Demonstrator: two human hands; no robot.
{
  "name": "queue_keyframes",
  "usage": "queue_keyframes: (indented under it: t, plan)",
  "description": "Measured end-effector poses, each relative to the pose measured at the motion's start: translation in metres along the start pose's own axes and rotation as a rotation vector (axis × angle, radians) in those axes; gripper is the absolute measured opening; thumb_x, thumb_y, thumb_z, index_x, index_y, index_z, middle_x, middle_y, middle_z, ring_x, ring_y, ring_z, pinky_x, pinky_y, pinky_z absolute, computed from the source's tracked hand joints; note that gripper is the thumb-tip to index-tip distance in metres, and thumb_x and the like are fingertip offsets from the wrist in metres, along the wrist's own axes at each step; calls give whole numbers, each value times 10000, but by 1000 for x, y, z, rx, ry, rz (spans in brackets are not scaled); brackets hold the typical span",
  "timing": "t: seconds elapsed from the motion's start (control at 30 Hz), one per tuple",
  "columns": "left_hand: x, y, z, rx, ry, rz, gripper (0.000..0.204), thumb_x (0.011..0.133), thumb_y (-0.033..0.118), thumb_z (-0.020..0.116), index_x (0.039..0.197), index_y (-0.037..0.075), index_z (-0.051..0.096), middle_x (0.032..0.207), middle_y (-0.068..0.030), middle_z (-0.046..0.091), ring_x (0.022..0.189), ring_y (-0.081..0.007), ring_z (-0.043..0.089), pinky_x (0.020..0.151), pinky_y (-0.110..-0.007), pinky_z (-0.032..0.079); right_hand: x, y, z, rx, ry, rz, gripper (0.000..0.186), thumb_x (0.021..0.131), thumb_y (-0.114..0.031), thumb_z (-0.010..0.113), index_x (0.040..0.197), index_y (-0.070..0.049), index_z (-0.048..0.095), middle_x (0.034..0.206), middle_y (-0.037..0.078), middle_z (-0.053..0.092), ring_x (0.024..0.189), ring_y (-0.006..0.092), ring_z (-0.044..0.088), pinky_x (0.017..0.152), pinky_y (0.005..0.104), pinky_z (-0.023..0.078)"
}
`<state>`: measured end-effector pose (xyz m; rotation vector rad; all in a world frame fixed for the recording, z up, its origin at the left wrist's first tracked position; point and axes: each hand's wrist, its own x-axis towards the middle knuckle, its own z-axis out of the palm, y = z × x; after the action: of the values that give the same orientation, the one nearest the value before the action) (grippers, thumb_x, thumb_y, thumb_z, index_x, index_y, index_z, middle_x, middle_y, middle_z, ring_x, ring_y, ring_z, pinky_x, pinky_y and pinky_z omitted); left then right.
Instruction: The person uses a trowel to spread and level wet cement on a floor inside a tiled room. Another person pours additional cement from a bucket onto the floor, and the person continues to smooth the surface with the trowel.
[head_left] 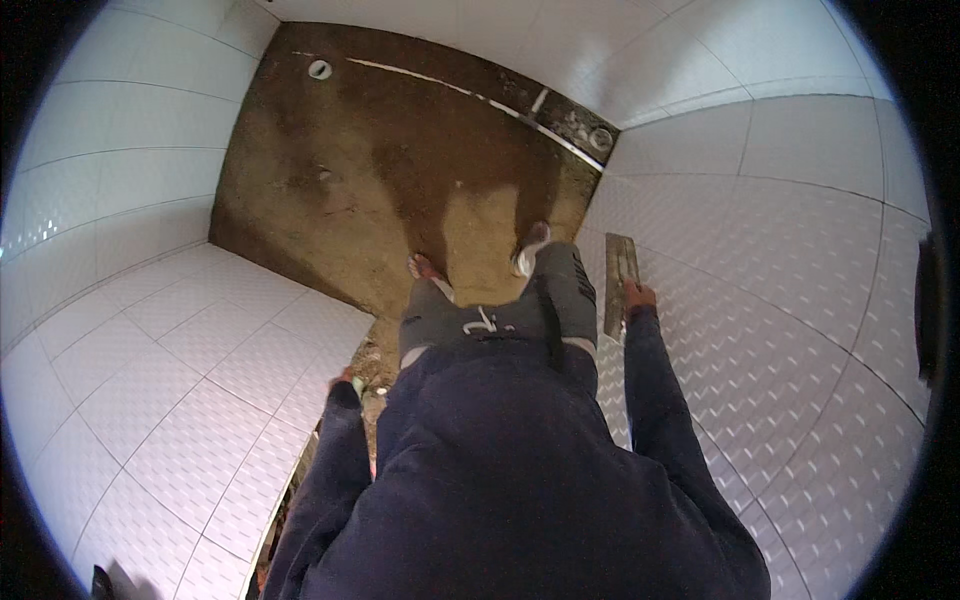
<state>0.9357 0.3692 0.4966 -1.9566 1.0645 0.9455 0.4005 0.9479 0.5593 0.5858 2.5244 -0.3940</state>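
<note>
My right hand (640, 296) is closed around the handle of a rectangular plastering trowel (615, 285). The trowel's long flat blade is held close beside the white textured tile wall (780, 290) on the right. Down at my left side, my left hand (344, 378) is near the edge of the tiled wall (210, 370) on the left. Its fingers are small and mostly hidden by the dark sleeve, so their grip does not show. A small pale spot lies close to that hand, too small to make out.
I stand on a brown, bare floor (320, 215) between tiled walls. A round white pipe opening (320, 69) sits at the far left, and another round fitting (600, 139) at the far right corner. A white strip (450, 88) runs along the far side. Rubble (375, 385) lies by the left wall's end.
</note>
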Motion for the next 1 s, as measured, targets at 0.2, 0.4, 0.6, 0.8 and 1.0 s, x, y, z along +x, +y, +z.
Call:
queue_keyframes:
  t: [0.2, 0.4, 0.6, 0.8, 1.0]
  plan:
    - [8, 55, -88, -383, 201, 127, 638, 780, 595, 633, 977, -6, 711, 875, -169, 689, 741, -304, 661, 645, -465, 532, 38, -74, 0, 98, -57, -35, 825, 789, -630, 646, 1182, 95, 627, 1192, 292, 628, 1104, 421, 608, 917, 439, 486]
    - [-113, 127, -45, -768, 32, 410, 338, 921, 391, 557, 985, 99, 714, 822, -59, 668, 643, -191, 611, 509, -394, 479, 108, -177, -54, -110, -203, -205, 930, 808, -693, 577, 1333, 72, 512, 1340, 292, 528, 1249, 405, 520, 1061, 431, 406]
    - [-106, 103, 108, 349, 142, 461, 450, 862, 502, 537, 1095, 149, 690, 1083, -182, 666, 987, -315, 632, 859, -446, 484, 205, -220, -84, -79, -202, -124, 936, 813, -603, 639, 1412, 79, 411, 1346, 291, 523, 1148, 379, 603, 897, 463, 528]
    - [-85, 140, 218, 357, -60, 312, 526, 869, 569, 499, 1174, 169, 653, 1172, -180, 647, 1085, -346, 596, 903, -469, 470, 259, -186, -121, 100, -104, -206, 815, 828, -554, 658, 1354, 45, 487, 860, 182, 651, 610, 241, 628, 514, 391, 532]
    - [-57, 204, 54, -989, -307, 99, 532, 913, 547, 476, 1193, 125, 639, 1086, -95, 678, 830, -303, 602, 700, -450, 509, 268, -226, -84, 264, -278, -389, 523, 834, -517, 679, 929, -6, 618, 577, 99, 547, 433, 217, 531, 427, 405, 481]
